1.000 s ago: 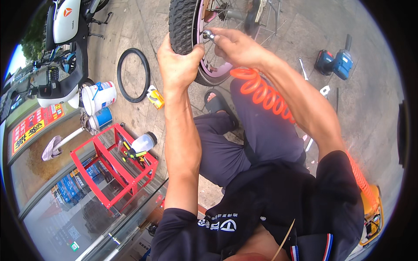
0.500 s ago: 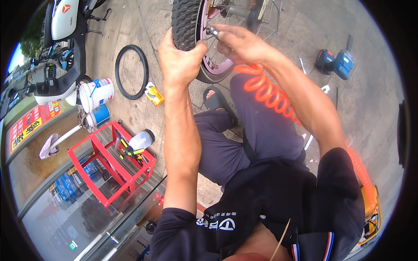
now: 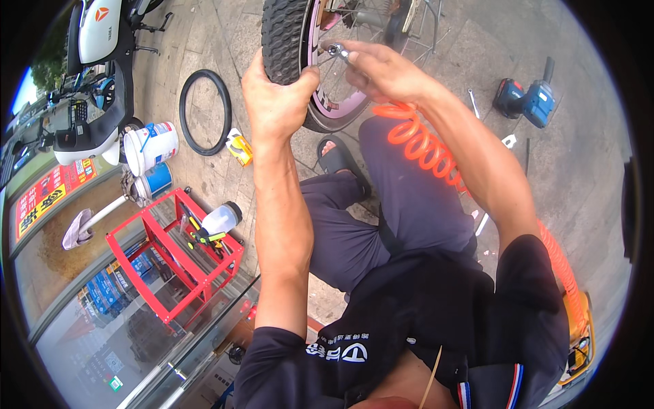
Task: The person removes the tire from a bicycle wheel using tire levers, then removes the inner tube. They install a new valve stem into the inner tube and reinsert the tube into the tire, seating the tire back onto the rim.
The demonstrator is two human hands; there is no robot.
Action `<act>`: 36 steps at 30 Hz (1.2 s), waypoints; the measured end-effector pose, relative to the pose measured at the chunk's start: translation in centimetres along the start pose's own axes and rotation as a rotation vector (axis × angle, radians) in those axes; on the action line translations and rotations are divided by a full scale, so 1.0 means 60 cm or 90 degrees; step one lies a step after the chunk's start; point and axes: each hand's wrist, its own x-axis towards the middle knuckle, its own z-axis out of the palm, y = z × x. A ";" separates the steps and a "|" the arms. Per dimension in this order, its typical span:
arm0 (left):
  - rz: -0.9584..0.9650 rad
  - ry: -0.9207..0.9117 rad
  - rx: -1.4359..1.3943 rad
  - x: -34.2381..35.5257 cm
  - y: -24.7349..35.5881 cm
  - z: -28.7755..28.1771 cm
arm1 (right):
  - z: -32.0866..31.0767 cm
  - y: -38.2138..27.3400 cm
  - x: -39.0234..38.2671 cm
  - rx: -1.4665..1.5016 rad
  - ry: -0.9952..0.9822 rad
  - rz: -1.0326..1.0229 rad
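A knobby black tire (image 3: 283,41) on a pink rim (image 3: 336,105) stands upright at the top centre. My left hand (image 3: 279,99) grips the tire's lower outer side, fingers round it and thumb toward the rim. My right hand (image 3: 392,78) holds a metal air chuck (image 3: 340,51) beside the spokes just inside the rim; I cannot tell whether it touches the valve. An orange coiled hose (image 3: 426,153) hangs below that hand and passes under my right forearm.
A loose black tube (image 3: 223,102), yellow box (image 3: 240,146), two buckets (image 3: 150,150), red cart (image 3: 146,228) and white scooter (image 3: 99,37) are on the left. A blue power tool (image 3: 535,102) and wrenches (image 3: 475,102) lie right. A yellow machine (image 3: 575,324) sits lower right.
My right hand and the air chuck have shifted slightly right and up, away from the rim. My left hand still grips the tire and has moved slightly left.
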 end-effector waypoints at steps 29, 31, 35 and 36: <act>0.004 -0.010 -0.016 -0.005 0.011 -0.006 | -0.208 0.390 -0.627 -0.757 0.384 0.559; 0.017 -0.019 -0.060 -0.003 0.005 -0.017 | -0.232 0.472 -0.746 -0.753 0.438 0.654; -0.012 -0.033 -0.081 -0.008 0.004 -0.032 | -0.262 0.538 -0.845 -0.728 0.495 0.769; -0.026 -0.036 -0.084 -0.009 0.004 -0.034 | -0.264 0.530 -0.843 -0.722 0.494 0.794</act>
